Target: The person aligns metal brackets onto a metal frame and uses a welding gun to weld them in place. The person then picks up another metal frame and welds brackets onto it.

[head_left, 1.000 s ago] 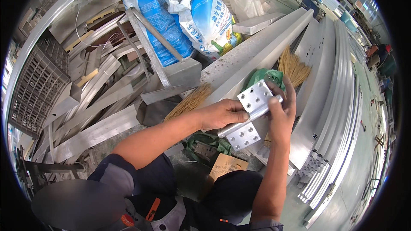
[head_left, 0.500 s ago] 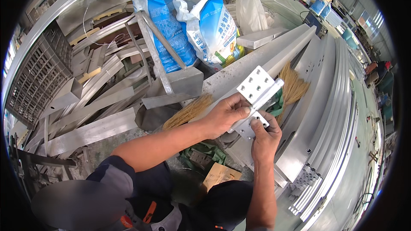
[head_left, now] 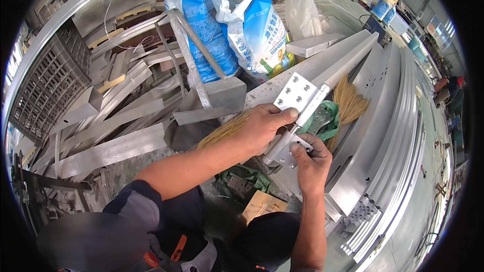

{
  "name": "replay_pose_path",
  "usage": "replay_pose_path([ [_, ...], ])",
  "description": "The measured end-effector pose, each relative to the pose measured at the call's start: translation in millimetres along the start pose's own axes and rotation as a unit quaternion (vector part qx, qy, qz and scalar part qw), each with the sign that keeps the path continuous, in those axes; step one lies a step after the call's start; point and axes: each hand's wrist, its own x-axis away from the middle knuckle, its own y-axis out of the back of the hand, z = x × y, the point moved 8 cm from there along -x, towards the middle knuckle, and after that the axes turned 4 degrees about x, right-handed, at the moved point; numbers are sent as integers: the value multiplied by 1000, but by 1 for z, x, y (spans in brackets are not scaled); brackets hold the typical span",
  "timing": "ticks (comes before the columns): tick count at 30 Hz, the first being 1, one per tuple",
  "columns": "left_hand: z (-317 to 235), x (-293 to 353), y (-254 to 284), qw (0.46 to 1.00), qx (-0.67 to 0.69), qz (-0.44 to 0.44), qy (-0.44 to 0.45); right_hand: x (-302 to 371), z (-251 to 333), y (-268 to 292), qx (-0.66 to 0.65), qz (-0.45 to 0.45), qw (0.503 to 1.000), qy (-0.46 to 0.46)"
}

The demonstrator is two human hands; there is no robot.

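In front of me I hold a silvery metal hinge (head_left: 296,92) with a round barrel and flat leaves drilled with several holes. My left hand (head_left: 264,128) is closed on the upper leaf, its thumb lying across the leaf's lower edge beside the barrel. The lower leaf is pinched by my right hand (head_left: 311,163), thumb on its face, fingers partly hidden behind. Beneath the hinge, a green bag (head_left: 330,121) holds metal plates with holes. Nearer my knees is another green bag (head_left: 252,176), with a drilled plate showing.
Long metal profiles (head_left: 388,121) lie stacked at right. Metal offcuts (head_left: 121,141) and a grey plastic crate (head_left: 50,80) fill the left. Two blue-and-white sacks (head_left: 257,35) stand beyond my hands. A straw broom (head_left: 349,103) lies by the profiles; cardboard (head_left: 263,205) sits near my knees.
The hinge has turned in my hands, so more of its barrel shows. My left thumb has moved up toward the upper leaf. The right hand keeps its pinch on the lower leaf.
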Motion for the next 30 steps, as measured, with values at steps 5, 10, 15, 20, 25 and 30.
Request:
replay_pose_path([
  [5, -6, 1, -5, 999, -27, 5, -19, 0, 5, 4, 3, -2, 1000, -11],
  [10, -14, 5, 5, 973, -221, -46, -54, -7, 7, 6, 38, -50, 998, 19],
  [15, 5, 4, 0, 990, -135, -9, -33, -6, -5, 22, 33, -72, 997, -1],
  [20, 15, 3, -3, 997, -66, 48, 1, -8, -17, 22, -41, -37, 998, 1],
  [25, 17, -3, -3, 994, -82, 75, 12, -11, -21, 19, -24, -15, 1000, -1],
  [30, 18, -8, -1, 981, -164, 97, -29, -14, -30, 17, -21, -7, 1000, -7],
])
